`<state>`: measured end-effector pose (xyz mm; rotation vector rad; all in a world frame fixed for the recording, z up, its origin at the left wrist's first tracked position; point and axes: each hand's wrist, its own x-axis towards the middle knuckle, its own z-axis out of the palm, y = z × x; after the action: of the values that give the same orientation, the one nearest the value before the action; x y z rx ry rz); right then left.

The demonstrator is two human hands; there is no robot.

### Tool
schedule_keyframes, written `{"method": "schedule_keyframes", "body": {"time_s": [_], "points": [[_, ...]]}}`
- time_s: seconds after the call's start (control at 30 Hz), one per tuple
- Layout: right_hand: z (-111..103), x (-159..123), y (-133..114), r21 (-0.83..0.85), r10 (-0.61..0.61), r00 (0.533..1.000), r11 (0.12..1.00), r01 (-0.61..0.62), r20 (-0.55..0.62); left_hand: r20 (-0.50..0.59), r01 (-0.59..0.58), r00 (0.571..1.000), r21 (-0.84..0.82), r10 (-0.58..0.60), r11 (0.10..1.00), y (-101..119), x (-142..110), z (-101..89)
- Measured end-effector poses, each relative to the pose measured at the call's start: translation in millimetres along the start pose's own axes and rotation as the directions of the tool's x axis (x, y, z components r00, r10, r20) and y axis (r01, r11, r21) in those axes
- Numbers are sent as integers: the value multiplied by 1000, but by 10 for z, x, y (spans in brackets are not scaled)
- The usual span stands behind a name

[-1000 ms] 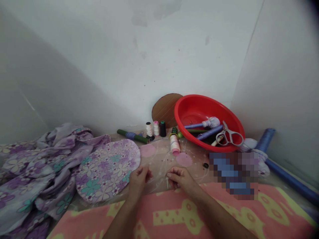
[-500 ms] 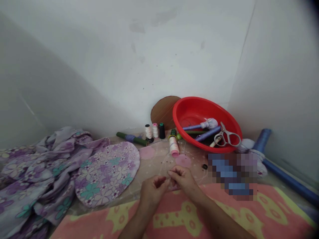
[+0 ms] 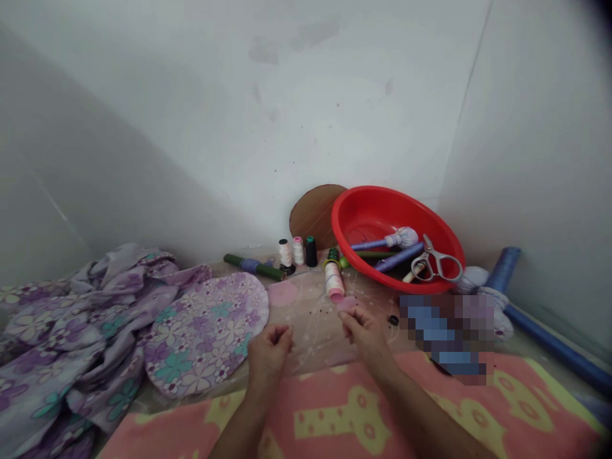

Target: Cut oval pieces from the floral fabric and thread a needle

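My left hand is closed in a pinch, just right of a rounded piece of floral cloth. Its fingertips press together, and anything between them is too fine to make out. Across a gap, my right hand pinches in the same way, near a pink-and-white thread spool lying on its side. Whatever it may hold is likewise not visible. Behind stand a white spool with a black top, a white spool with a pink top and a dark spool with a green top.
A tilted red basin holds cloth-wrapped sticks and scissors. Cardboard leans behind it. Crumpled floral fabric lies left, a green tube beyond. Blue rods lie right. Pink-yellow cloth covers the front.
My hands, close together before, have drawn apart. The left one has moved left, and the right one slightly right and away from me. Both stay pinched.
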<state>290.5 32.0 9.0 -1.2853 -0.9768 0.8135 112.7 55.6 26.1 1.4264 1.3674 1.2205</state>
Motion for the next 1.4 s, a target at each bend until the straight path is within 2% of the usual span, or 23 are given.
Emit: {"method": "schedule_keyframes", "body": {"time_s": [0.1, 0.17, 0.33, 0.5, 0.63, 0.83, 1.0, 1.1, 1.2, 1.3, 1.4], "points": [[-90, 86, 29, 30, 9, 987, 1000, -4, -160, -130, -34, 991, -28, 30, 999, 46, 29, -92], [-140, 136, 54, 8, 39, 974, 999, -39, -225, -220, -45, 975, -53, 32, 998, 107, 31, -142], [-254, 239, 128, -125, 40, 961, 989, -77, -274, -364, -45, 931, -138, -8, 989, 235, 63, -266], [-339, 298, 193, -318, -22, 962, 945, -69, -273, -442, -52, 893, -275, -78, 960, 323, 136, -412], [-395, 347, 249, -452, -37, 958, 886, -100, -284, -434, -57, 895, -344, -105, 937, 455, 129, -524], [-511, 414, 236, -692, -48, 948, 695, -194, -314, -489, -117, 867, -389, -98, 914, 646, 100, -700], [-585, 438, 177, -741, -46, 927, 616, -267, -372, -389, -51, 918, -303, -75, 952, 699, 116, -768], [-603, 453, 163, -768, -30, 926, 570, -293, -376, -280, -9, 959, -219, -54, 976, 751, 119, -739], [-608, 486, 182, -796, -11, 932, 523, -304, -363, -190, 5, 981, -114, -27, 993, 839, 114, -692], [-603, 518, 209, -825, -16, 940, 484, -291, -341, -88, -16, 996, 6, 16, 1000, 941, 101, -661], [-587, 519, 204, -847, -48, 947, 464, -259, -316, 49, -95, 995, 135, 89, 986, 1033, 73, -651]]}}
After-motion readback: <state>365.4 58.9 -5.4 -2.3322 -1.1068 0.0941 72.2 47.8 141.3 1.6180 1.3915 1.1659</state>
